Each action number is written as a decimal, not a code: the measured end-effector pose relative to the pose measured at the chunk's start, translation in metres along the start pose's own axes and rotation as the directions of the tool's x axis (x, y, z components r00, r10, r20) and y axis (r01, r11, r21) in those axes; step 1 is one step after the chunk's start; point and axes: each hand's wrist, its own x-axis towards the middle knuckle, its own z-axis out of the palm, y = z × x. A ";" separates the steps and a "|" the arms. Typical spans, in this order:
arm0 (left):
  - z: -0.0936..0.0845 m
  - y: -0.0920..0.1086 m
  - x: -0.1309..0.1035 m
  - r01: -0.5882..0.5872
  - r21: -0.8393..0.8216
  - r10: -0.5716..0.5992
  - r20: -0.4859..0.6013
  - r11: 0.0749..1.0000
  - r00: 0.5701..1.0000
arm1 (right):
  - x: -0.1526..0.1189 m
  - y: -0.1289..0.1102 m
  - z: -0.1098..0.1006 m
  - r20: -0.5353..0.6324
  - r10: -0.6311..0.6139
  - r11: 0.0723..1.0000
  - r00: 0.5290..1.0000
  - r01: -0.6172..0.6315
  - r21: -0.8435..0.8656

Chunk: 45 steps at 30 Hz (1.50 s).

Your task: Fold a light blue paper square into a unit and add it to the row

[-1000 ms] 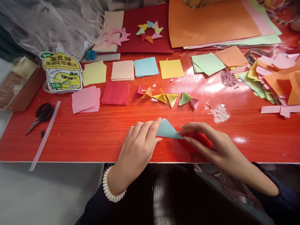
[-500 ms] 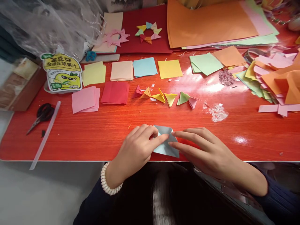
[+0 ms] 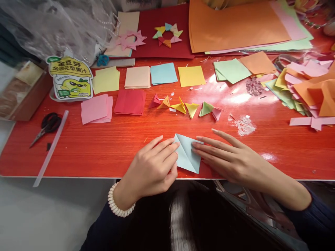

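Bench (image 3: 104, 150), red wood-grain, carries all the work. At its far side: large orange sheets (image 3: 238, 28), apparently uncut, overlying pink and green ones.

Right hand (image 3: 232, 158): fingers spread and nearly flat, tips resting on the right part of the pale blue sheet (image 3: 186, 158). Left hand (image 3: 150, 164): fingers loosely bent, tips at that sheet's left edge (cannot tell whether the thumb pinches it from below).

Small flat stacks stand between the large sheets and the hands, among them light-blue squares (image 3: 164, 73), red squares (image 3: 130, 102) and yellow squares (image 3: 192, 76); all judged cut but unfolded, so plenty remains.

Completed, as far as visible: a pink ring (image 3: 139, 41) and a mixed-colour ring (image 3: 174, 28), both set down at the back. Midway stage: a row of loose folded pieces (image 3: 179, 105), six by my count, not joined into a ring.

The pale blue sheet lies near the bench's front edge, between the hands, a diagonal crease running across it. Judgement: early in its folding; one crease made, the compact pointed form of the row not yet reached.
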 end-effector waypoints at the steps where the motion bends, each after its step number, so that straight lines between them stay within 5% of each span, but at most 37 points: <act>1: 0.000 0.001 0.000 -0.001 0.014 0.001 -0.003 1.000 1.000 | -0.001 0.000 -0.001 0.025 -0.001 1.000 1.000 0.000 0.021; 11: 0.006 0.003 -0.007 -0.098 0.266 0.134 -0.118 0.959 0.984 | 0.013 -0.006 -0.005 -0.084 -0.040 0.999 0.996 0.041 0.012; 19: 0.010 0.019 -0.014 0.061 0.127 -0.040 -0.162 0.990 0.986 | 0.024 -0.014 0.005 -0.162 0.166 0.965 0.973 -0.126 0.230; 29: 0.014 0.027 -0.017 0.234 -0.019 -0.231 -0.241 0.972 0.943 | 0.034 -0.025 0.007 -0.046 0.389 0.855 0.920 -0.342 0.390; 45: 0.013 0.021 -0.010 0.158 0.003 -0.155 -0.175 0.987 0.972 | 0.043 -0.028 0.003 0.128 0.636 0.686 0.761 -0.634 0.356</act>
